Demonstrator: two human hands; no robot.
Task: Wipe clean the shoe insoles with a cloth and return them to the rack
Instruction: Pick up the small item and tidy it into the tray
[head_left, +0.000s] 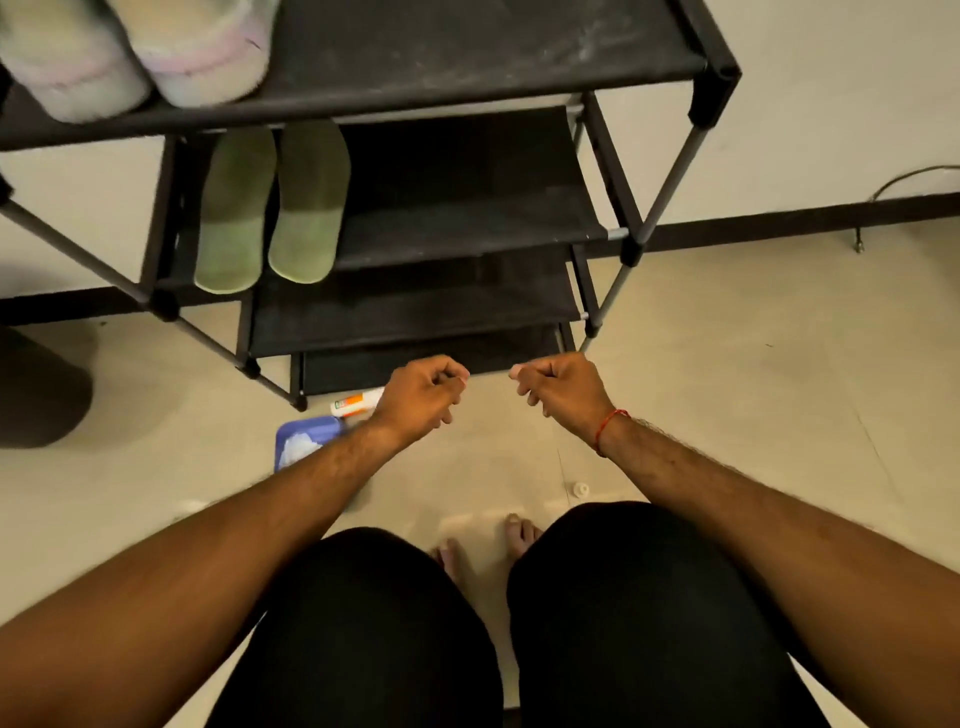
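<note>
Head view shows the two green insoles (311, 208) lying side by side on the second shelf of the black rack (467, 67), toes toward the person. Both the left hand (421, 395) and the right hand (561, 389) hover low in front of the rack, fingers curled in, gripping nothing. The white cloth (298, 449) sits in a blue tray (306, 427) on the floor, under the left forearm. Either the wiping is finished or it is not begun; the insoles' surface does not settle which. A tube (356, 402) lies beside the tray, pale slippers (202, 47) rest on the top shelf, and a small white cap (580, 489) sits near the feet. Nothing blocks the shelf.
</note>
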